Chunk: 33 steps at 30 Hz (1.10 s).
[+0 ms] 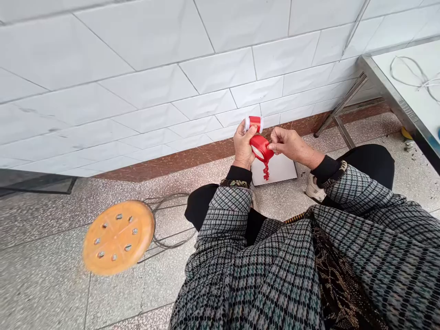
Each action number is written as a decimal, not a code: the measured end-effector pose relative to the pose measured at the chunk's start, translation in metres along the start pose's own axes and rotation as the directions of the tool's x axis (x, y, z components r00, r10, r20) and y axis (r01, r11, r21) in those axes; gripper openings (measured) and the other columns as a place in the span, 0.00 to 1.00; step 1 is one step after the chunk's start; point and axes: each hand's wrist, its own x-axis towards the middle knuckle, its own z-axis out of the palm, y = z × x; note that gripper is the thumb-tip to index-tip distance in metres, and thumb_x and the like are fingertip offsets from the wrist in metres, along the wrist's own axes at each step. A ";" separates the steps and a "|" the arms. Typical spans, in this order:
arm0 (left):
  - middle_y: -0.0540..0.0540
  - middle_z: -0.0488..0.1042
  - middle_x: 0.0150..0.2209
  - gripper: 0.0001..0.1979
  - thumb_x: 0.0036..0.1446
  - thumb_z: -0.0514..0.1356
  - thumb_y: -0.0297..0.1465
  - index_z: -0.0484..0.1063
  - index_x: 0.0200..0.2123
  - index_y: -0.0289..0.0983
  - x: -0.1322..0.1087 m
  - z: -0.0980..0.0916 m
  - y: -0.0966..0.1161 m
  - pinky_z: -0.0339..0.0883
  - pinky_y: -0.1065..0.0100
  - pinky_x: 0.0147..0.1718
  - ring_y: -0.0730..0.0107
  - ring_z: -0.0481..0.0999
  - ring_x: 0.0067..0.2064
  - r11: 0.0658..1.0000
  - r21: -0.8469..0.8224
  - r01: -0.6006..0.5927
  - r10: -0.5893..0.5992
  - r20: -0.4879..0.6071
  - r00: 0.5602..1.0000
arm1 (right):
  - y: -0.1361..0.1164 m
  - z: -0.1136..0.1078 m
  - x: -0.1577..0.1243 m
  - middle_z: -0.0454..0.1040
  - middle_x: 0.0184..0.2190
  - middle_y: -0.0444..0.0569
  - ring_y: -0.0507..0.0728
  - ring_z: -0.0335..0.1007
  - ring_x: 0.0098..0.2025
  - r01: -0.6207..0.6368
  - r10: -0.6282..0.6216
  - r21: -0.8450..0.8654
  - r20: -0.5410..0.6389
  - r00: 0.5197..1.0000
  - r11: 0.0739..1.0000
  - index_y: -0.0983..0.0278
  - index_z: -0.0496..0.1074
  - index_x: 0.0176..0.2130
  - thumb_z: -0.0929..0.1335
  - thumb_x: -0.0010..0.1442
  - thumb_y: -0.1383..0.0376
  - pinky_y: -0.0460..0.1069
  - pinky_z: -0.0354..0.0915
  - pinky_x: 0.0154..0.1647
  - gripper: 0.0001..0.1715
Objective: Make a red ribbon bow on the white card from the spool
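Note:
My left hand (pixel 243 145) is closed around a small spool of red ribbon (pixel 255 123) with white ends, held up in front of me. My right hand (pixel 288 143) pinches a wider red loop of ribbon (pixel 261 147) that runs from the spool. A short curly red tail (pixel 266 171) hangs below the loop. Both hands are close together, nearly touching, above a white flat box or sheet (pixel 279 170) lying on the floor between my legs.
An orange round stool (pixel 118 237) with a wire frame stands on the speckled floor at the left. A white tiled wall (pixel 172 82) is straight ahead. A metal-framed table (pixel 398 87) with a white cord on it is at the right.

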 end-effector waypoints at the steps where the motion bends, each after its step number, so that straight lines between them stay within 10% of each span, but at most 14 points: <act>1: 0.48 0.79 0.35 0.23 0.41 0.80 0.37 0.79 0.41 0.39 0.001 0.000 0.000 0.69 0.68 0.35 0.71 0.76 0.34 1.000 0.000 0.002 -0.002 -0.011 1.000 | 0.001 0.001 0.000 0.66 0.24 0.39 0.51 0.62 0.28 -0.013 0.013 0.013 -0.014 1.000 1.000 0.60 0.62 0.29 0.74 0.55 0.67 0.46 0.58 0.29 0.15; 33: 0.47 0.80 0.39 0.28 0.41 0.80 0.39 0.80 0.45 0.39 0.006 -0.005 -0.009 0.72 0.68 0.39 0.71 0.78 0.37 0.998 0.059 -0.004 0.008 -0.058 0.998 | 0.009 0.008 -0.005 0.70 0.25 0.43 0.55 0.66 0.30 -0.013 -0.003 -0.268 -0.058 0.998 0.963 0.61 0.65 0.30 0.68 0.64 0.69 0.49 0.60 0.37 0.10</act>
